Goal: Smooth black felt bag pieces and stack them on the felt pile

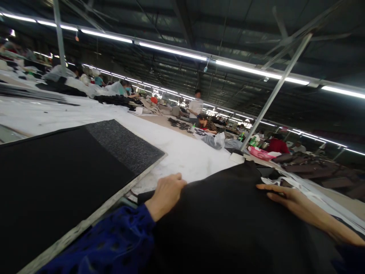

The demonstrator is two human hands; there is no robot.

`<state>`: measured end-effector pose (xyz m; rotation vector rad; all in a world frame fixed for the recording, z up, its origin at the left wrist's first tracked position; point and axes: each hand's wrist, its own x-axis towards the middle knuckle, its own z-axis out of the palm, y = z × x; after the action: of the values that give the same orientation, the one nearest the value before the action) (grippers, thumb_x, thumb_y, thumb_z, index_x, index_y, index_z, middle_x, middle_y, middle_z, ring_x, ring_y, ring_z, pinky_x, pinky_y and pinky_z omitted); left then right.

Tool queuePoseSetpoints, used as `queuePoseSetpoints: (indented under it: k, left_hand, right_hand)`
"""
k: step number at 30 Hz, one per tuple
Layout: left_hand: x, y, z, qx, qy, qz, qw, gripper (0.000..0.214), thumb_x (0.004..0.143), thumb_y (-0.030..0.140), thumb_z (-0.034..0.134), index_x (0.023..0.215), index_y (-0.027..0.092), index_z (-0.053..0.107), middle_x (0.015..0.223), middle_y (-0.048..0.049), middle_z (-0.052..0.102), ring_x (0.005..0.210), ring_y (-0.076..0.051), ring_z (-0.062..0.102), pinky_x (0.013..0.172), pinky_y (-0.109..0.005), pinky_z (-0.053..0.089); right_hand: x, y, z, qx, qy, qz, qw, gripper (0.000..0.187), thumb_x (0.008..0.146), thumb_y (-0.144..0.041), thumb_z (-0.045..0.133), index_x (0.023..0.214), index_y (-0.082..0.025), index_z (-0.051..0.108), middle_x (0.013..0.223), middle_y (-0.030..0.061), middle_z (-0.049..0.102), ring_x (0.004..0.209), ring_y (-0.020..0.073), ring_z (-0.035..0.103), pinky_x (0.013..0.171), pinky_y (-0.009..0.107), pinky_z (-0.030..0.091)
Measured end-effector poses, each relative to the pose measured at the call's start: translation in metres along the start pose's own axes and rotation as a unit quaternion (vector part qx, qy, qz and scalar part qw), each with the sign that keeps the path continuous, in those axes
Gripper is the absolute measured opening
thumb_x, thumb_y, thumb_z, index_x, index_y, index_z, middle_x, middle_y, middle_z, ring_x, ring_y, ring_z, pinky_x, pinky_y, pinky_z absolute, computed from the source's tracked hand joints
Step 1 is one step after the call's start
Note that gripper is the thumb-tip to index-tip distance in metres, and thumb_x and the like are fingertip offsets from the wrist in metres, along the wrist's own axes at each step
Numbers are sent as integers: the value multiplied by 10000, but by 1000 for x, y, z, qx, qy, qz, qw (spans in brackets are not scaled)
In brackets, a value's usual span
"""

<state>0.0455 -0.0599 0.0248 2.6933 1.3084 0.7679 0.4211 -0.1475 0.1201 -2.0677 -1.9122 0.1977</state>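
Note:
A large piece of black fabric [225,224] spreads in front of me, partly over the white table. My left hand [169,190] is closed on its left edge, with the thumb and fingers pinched together. At the right, my right hand [288,196] lies over the fabric near its far right corner, fingers stretched out and thumb a little apart. To the left, another black fabric piece [57,179] lies flat, with a dark grey speckled panel [125,146] at its far end.
The white table [176,148] runs away from me, with a pale raised edge [85,224] at the left. A pink basket [262,153] stands beyond my right hand near a slanted metal pole [276,91]. A person [207,123] works farther off. Dark cut pieces [319,167] lie at the right.

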Motion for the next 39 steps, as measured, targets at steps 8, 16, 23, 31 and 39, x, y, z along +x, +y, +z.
queuePoseSetpoints:
  k: [8,16,23,31,39]
  left_hand:
    - [11,43,24,37,-135,48,989,251,791,11,397,839,141,607,1006,-110,585,889,-249,566,658,-346,474]
    - [2,27,21,30,-112,63,991,269,835,32,383,863,161,618,932,-65,590,843,-222,552,623,-319,457]
    - [-24,-10,12,35,-92,84,992,228,884,102,426,883,197,634,911,-28,591,830,-183,501,653,-296,415]
    - [-37,-19,11,51,-52,116,990,136,883,161,485,852,182,617,873,-33,576,800,-186,471,684,-329,393]
    - [-36,-18,9,44,-50,112,992,149,878,146,484,840,178,623,869,-33,581,786,-179,470,660,-316,385]
  right_hand:
    - [41,-37,47,-220,-56,-175,958,410,834,-173,388,1179,-197,609,1273,109,539,1142,253,522,1000,432,402]
    - [43,-79,130,-87,-90,-229,965,470,826,-73,345,1244,-143,549,1193,133,544,1096,213,530,977,370,437]
    - [37,-66,137,-134,-100,-258,952,641,779,-3,306,1356,-248,444,1269,91,464,1156,198,468,1000,369,411]
    - [40,-78,127,-221,-174,-269,921,825,708,64,329,1419,-354,288,1340,85,374,1211,226,413,1009,426,386]
    - [32,-125,130,-237,-196,-297,904,845,682,80,346,1426,-319,291,1218,103,441,1101,223,459,916,380,451]
